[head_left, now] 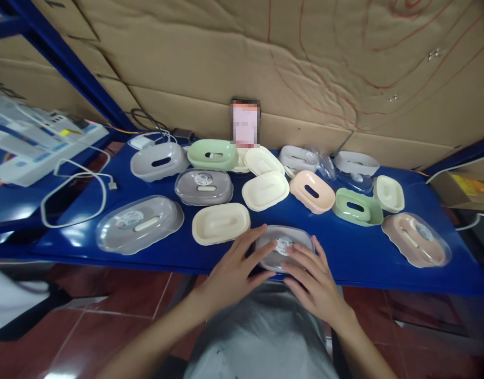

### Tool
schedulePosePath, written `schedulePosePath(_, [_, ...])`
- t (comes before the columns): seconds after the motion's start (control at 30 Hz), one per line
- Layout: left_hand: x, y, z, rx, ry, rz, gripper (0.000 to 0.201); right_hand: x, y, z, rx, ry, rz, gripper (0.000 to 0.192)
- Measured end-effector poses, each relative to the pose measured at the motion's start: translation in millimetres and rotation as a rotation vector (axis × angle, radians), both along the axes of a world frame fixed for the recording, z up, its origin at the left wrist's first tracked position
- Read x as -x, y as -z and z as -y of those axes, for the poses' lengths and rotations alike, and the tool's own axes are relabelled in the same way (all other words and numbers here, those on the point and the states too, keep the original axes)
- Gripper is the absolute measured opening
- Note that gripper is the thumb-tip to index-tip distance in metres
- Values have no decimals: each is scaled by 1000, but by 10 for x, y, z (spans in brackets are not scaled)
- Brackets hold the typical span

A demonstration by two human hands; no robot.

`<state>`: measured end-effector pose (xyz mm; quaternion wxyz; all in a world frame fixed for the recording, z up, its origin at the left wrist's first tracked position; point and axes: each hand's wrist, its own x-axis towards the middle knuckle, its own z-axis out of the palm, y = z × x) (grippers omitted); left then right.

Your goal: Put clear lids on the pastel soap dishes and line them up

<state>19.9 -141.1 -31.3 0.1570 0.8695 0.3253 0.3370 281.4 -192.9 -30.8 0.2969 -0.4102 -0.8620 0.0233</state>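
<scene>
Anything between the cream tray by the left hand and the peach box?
Yes: another cream tray sits between the near cream tray and the peach box, head view.

cardboard wall (305,63), blue table (356,252), red floor (108,316).

A single head-worn camera looks forward and down, close over the near edge of the blue table (356,252); the cardboard wall (305,68) rises just behind the table's far edge.

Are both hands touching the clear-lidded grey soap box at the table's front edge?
Touching. The head view shows left hand and right hand fingers resting on the soap box lid.
</scene>
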Motion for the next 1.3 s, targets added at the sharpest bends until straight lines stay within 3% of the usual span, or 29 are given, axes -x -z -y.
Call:
schedulePosePath(0.13, [-8, 16, -2, -15, -4, 7, 65, 64, 0, -27, 14, 120, 35, 61])
schedulePosePath(0.47, [-1, 16, 5, 14, -22, -21, 67, 3, -71, -89, 90, 95, 32, 66])
schedulePosePath(0.6, [15, 9, 30, 29, -19, -22, 71, -58, -65, -51, 33, 94, 13, 71])
schedulePosePath(0.7, [22, 5, 47, 19, -13, -32, 63, -262, -107, 17, -91, 168, -32, 77])
schedulePosePath(0.8, [17, 6, 53, -15, -27, -41, 52, -808, -251, 58, -280, 374, -40, 82])
schedulePosePath(0.93, [29, -16, 68, -74, -23, -9, 41, -2214, -489, -41, -568, 798, 5, 85])
schedulePosePath(1.03, [81, -68, 76, -150, -42, 21, 36, -3390, -513, -197, -567, 1034, -26, 101])
schedulePosePath(1.1, [126, -114, 63, -196, -116, -7, 31, -3961, -423, -292, -483, 1138, -24, 100])
schedulePosePath(1.2, [180, -160, 13, -255, -287, -44, 21, -4355, -190, -388, -415, 1122, -17, 84])
schedulePosePath(1.3, [184, -147, -38, -266, -414, -91, 15, -4362, 22, -426, -394, 962, 38, 75])
